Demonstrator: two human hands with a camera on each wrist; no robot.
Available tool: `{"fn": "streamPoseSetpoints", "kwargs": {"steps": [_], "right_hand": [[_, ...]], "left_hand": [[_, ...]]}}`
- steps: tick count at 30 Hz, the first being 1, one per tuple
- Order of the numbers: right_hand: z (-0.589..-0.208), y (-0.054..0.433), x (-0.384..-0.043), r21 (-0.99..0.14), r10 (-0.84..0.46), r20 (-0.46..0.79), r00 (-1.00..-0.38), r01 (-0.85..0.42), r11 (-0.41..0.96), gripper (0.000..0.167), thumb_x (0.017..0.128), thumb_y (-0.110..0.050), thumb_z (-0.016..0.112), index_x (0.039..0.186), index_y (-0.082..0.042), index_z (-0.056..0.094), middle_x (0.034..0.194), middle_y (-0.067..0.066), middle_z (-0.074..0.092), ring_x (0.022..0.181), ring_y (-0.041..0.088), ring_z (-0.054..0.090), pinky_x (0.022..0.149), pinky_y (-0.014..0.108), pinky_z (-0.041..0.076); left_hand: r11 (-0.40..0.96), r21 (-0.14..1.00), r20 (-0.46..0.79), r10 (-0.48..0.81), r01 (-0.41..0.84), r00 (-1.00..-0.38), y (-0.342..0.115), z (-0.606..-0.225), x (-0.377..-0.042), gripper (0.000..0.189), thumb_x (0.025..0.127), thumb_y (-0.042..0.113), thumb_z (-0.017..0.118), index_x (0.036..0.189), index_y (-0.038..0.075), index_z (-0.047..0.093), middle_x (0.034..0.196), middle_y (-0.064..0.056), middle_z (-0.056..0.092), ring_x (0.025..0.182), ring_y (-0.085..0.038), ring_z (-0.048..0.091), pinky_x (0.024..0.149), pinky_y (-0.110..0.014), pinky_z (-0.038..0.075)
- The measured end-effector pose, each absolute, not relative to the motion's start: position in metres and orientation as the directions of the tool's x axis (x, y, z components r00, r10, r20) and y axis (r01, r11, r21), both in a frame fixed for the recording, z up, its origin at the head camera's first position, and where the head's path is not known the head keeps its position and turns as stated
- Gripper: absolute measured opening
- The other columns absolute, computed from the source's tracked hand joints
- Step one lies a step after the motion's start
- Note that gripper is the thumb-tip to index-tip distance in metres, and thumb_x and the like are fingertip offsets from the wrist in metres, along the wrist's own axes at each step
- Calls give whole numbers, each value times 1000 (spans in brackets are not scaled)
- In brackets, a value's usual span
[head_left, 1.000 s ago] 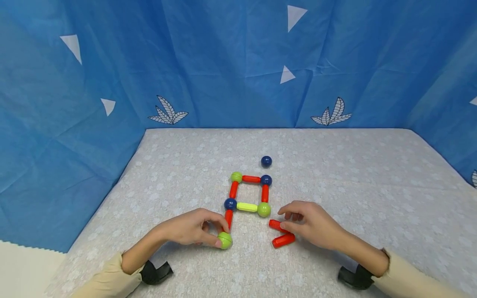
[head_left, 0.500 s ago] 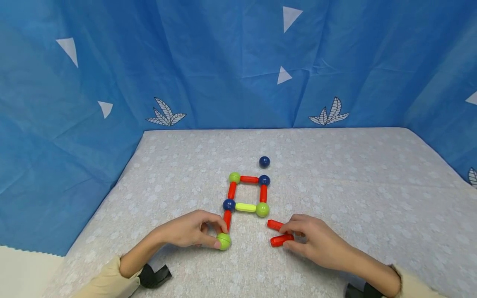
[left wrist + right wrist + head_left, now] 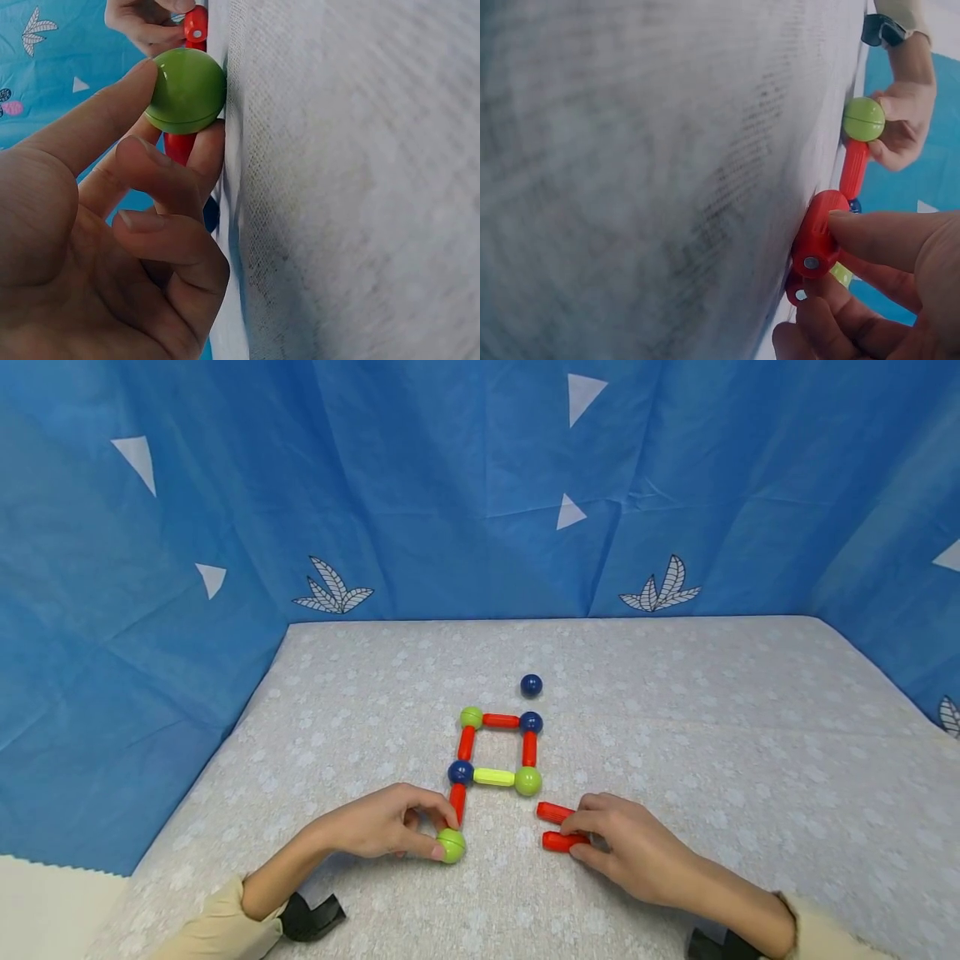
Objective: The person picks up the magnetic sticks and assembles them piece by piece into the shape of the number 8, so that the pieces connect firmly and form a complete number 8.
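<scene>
My left hand (image 3: 390,822) pinches a green ball (image 3: 452,846) low on the cloth between thumb and fingertips. From that ball a red magnetic rod (image 3: 458,803) runs back to a dark blue ball (image 3: 461,772), a corner of a flat square. My right hand (image 3: 637,856) pinches the nearer of two loose red magnetic rods (image 3: 817,236), thumb on its side; a metal tip shows at its end. The farther loose rod (image 3: 553,812) lies just behind it, partly covered by the fingers. Red rods, a yellow-green rod (image 3: 494,777) and green and blue balls form the square.
Beyond the square, a separate dark blue ball (image 3: 531,685) sits on the pale patterned tablecloth (image 3: 712,710). A blue curtain (image 3: 450,485) hangs along the back and sides. Each wrist wears a black strap (image 3: 311,917).
My right hand has come nearer to me and moved from the farther loose rod to grip the nearer one, which has turned slightly. The left hand keeps its hold on the green ball.
</scene>
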State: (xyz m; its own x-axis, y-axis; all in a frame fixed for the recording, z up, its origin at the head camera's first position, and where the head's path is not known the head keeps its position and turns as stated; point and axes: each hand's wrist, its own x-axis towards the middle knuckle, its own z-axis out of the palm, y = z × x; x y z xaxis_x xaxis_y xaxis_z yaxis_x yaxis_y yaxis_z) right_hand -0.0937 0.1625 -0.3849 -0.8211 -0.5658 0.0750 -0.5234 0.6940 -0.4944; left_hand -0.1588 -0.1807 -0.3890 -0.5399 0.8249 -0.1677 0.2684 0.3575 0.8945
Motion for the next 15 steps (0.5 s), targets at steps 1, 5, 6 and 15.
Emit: {"fn": "streamPoseSetpoints", "kwargs": {"steps": [1, 5, 6, 15], "right_hand": [[-385, 162, -94, -486, -566, 72, -821, -525, 699, 16, 86, -16, 78, 99, -24, 74, 81, -20, 48, 70, 4, 45, 60, 23, 39], [-385, 161, -94, -458, -566, 67, -822, -529, 715, 17, 85, -17, 78, 100, -24, 74, 83, -21, 52, 74, 3, 47, 63, 24, 42], [-385, 161, -94, -457, -567, 70, -821, -532, 713, 17, 84, -17, 79, 100, -23, 74, 84, -21, 54, 75, 3, 48, 64, 25, 43], [-384, 148, -92, -529, -623, 130, -772, -585, 615, 16, 89, -16, 75, 104, -23, 75, 97, -19, 63, 86, 4, 55, 73, 28, 49]], "left_hand": [[358, 895, -169, 825, 266, -540, -181, -389, -159, 22, 91, 22, 74, 112, 18, 69, 100, 2, 67, 49, -5, 46, 51, -21, 44], [358, 898, -175, 823, 256, -540, -181, -389, -159, 22, 91, 22, 74, 112, 17, 69, 101, 1, 67, 50, -5, 46, 51, -22, 44], [358, 898, -175, 823, 255, -540, -181, -389, -159, 22, 91, 21, 74, 112, 17, 69, 101, 2, 67, 50, -5, 46, 51, -21, 44], [362, 897, -179, 823, 254, -539, -181, -390, -159, 22, 91, 22, 73, 113, 18, 69, 101, 2, 67, 51, -5, 45, 52, -21, 43]]}}
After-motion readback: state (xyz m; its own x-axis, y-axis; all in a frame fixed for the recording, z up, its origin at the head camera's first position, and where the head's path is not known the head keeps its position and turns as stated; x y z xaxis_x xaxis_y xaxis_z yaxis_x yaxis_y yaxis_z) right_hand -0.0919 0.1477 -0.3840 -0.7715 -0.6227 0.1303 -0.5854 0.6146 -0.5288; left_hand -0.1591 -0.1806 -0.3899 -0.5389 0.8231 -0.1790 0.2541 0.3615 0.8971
